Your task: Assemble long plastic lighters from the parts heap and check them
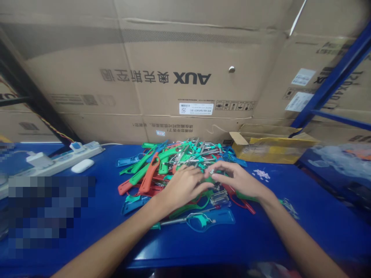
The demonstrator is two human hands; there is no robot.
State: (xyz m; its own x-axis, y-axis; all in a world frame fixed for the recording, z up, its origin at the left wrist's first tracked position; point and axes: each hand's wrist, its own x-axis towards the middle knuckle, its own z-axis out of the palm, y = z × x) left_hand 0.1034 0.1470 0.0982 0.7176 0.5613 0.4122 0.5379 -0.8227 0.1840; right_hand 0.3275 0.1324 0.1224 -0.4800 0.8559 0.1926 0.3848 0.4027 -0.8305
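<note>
"How's my feed lit?"
"Evenly, slightly dull; I get pale glare near the front edge of the bench (249, 245)."
"Sharp?"
"Soft; the right hand (239, 179) blurs at the fingertips, and coarse pixel blocks mask the bench's left side."

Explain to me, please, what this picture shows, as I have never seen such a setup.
There is no machine here: a person works bare-handed, and a camera on their head looks forward and down. On the blue surface lies a heap of red, green and blue parts with metal rods. The right hand seems to pinch a small pale piece; the left hand is over the heap, its fingertips partly hidden. A power strip lies left, a cardboard box right.
</note>
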